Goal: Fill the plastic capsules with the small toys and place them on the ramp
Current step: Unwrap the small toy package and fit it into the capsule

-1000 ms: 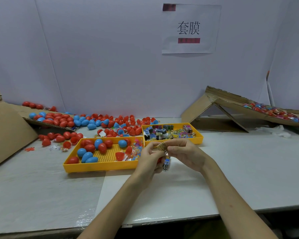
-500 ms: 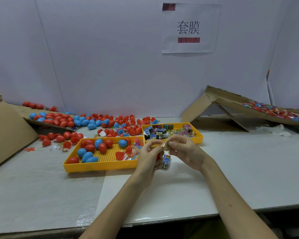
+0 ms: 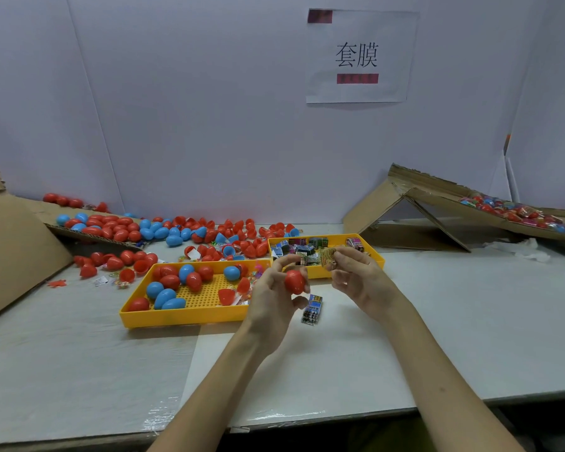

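The left hand (image 3: 271, 298) curls its fingers and thumb round a red capsule (image 3: 295, 282), held above the table in front of the trays. The right hand (image 3: 359, 282), just beside it, pinches a small toy (image 3: 327, 256) in a gold wrapper between thumb and forefinger. Toy and capsule are close but apart, so the toy seems not yet inside. Below the hands a second wrapped toy (image 3: 312, 309) lies on the table (image 3: 437, 337).

The capsule's long axis stands nearly upright, leaning a little to the right, with its rounded side towards the camera. Whether it is a whole shell or an open half cannot be told, nor which way any opening faces.

Behind the hands, the nearer yellow tray (image 3: 183, 318) holds red and blue capsules, and the farther tray (image 3: 378, 260) holds more wrapped toys. Further back on the left, many loose capsules (image 3: 118, 228) are heaped on the table and on cardboard. On the right the cardboard ramp (image 3: 437, 199) already carries a run of filled capsules (image 3: 516, 214). So a good part looks done, but much is left to fill, close and place.
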